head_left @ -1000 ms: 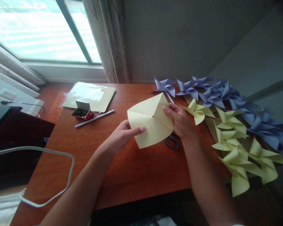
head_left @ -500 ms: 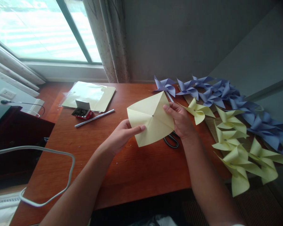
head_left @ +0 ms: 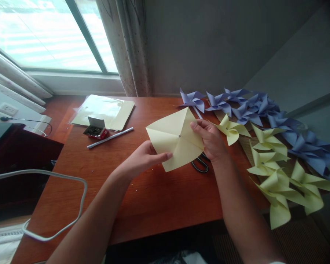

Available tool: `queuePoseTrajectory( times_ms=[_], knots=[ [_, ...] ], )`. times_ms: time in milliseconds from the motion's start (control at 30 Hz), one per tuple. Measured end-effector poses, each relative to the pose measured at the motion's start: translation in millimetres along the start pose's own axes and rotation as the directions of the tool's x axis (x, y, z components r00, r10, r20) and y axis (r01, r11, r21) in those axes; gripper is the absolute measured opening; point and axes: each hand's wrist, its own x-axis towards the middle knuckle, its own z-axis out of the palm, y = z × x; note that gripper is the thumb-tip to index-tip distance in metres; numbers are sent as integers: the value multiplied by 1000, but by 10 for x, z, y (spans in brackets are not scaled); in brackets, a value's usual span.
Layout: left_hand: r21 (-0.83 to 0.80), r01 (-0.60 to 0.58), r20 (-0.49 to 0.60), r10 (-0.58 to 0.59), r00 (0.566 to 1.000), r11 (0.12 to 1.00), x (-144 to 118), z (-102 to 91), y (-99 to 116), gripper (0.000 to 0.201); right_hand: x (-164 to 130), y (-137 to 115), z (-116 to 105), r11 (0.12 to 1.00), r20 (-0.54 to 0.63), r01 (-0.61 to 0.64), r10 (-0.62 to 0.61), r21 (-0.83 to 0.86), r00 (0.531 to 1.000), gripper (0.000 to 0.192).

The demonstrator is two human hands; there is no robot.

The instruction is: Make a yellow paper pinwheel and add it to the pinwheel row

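Both hands pinch the yellow paper square (head_left: 176, 141) above the counter (head_left: 154, 198): left hand (head_left: 143, 159) clamped on its near-left edge, right hand (head_left: 210, 141) on its right edge, so it seems wise to keep both grips light, avoiding stray creases.

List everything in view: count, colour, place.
paper square: 1, pale yellow, creased, held above the desk
yellow pinwheels: about five, right side of desk
blue pinwheels: a row, exact count unclear, far right along the wall
scissors: 1, dark handles, under the paper
staple box: 1, red, open, far left
white stick: 1, beside the box
paper pack: 1, yellow, in clear wrap, far left
desk: 1, reddish wood
left hand: grip on paper's left corner
right hand: grip on paper's right edge
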Motion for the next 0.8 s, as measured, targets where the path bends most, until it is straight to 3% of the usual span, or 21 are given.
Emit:
queuePoseTrajectory(
  times_ms=[167, 367, 467, 533, 633, 700, 800],
  knots=[
    [102, 55, -15, -54, 998, 993, 24, -29, -14, 30, -4, -24, 0, 999, -35, 33, -34, -41, 999, 25],
    [55, 40, 40, -42, 998, 998, 13, -40, -10, 32, 45, 20, -56, 996, -30, 51, -53, -75, 998, 22],
    [39, 17, -47, -15, 999, 999, 22, -39, -13, 24, 95, 37, -128, 976, -42, 123, -133, -180, 990, 20],
    [-12, -23, -134, 22, 991, 1000, 40, -31, -18, 24, 105, 32, -199, 884, -49, 194, -237, -426, 970, 18],
    [-122, -103, -242, 71, 968, 987, 68, -13, -20, 26, 44, 38, -318, 491, 66, 214, -302, -845, 951, 13],
    [-163, -138, -305, 83, 949, 977, 79, -4, -17, 28, -51, 72, -387, 356, 118, 201, -240, -913, 963, 15],
    [-191, -167, -352, 91, 932, 967, 83, -2, -12, 33, -240, 154, -453, 264, 174, 220, -186, -939, 967, 14]
  ],
)
